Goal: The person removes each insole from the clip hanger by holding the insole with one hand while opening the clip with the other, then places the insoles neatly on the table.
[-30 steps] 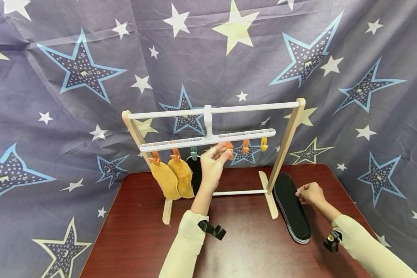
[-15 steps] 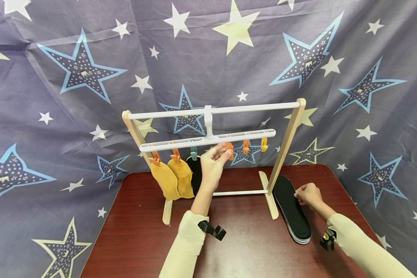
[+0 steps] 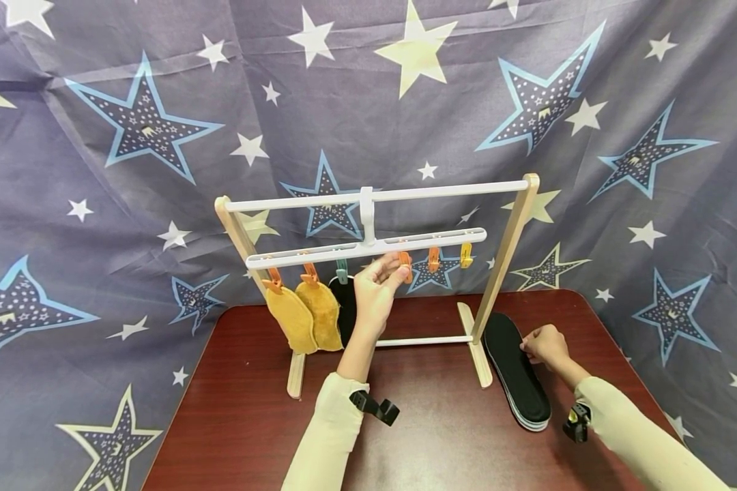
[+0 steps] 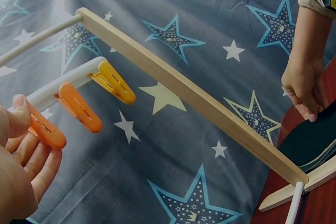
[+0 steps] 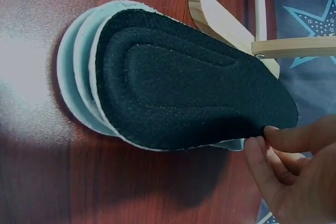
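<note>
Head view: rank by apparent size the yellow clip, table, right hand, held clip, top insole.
1. Table
2. Top insole
3. Right hand
4. Held clip, yellow clip: too alike to rank; the held one is partly covered.

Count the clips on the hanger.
6, left to right: first orange clip, second orange clip, teal clip, third orange clip pinched by the left hand, fourth orange clip, yellow clip. The hand could hide another.

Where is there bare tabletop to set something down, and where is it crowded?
In front of the rack, bare table lies left of the left forearm and between that forearm and the insole stack. The right side is crowded: the right hand pinches the top insole beside a rack foot.
</note>
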`<state>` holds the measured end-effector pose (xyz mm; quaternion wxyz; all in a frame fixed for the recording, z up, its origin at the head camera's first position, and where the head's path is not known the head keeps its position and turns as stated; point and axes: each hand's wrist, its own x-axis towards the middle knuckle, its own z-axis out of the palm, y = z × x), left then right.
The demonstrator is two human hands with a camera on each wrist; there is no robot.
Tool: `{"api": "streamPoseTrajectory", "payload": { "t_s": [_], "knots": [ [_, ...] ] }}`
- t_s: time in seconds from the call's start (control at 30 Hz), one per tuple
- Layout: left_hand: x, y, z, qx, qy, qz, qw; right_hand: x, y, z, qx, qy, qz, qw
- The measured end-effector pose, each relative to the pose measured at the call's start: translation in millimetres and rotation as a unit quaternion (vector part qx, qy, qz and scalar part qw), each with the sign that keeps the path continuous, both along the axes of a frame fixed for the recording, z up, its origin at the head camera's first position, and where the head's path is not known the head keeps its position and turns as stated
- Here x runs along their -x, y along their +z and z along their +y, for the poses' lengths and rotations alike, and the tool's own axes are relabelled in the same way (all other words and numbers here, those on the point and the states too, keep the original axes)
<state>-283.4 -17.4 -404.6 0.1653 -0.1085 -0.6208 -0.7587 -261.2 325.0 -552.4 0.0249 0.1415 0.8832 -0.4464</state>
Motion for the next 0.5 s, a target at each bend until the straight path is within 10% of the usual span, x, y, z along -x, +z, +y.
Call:
{"api": "streamPoseTrajectory", "payload": {
  "t_s": [0.5],
  "knots": [
    [-0.4, -0.4, -0.7, -0.002, 0.0, -0.002, 1.0, 1.5, -7.2, 3.3, -0.009, 0.001, -0.003, 1.0]
  ]
}}
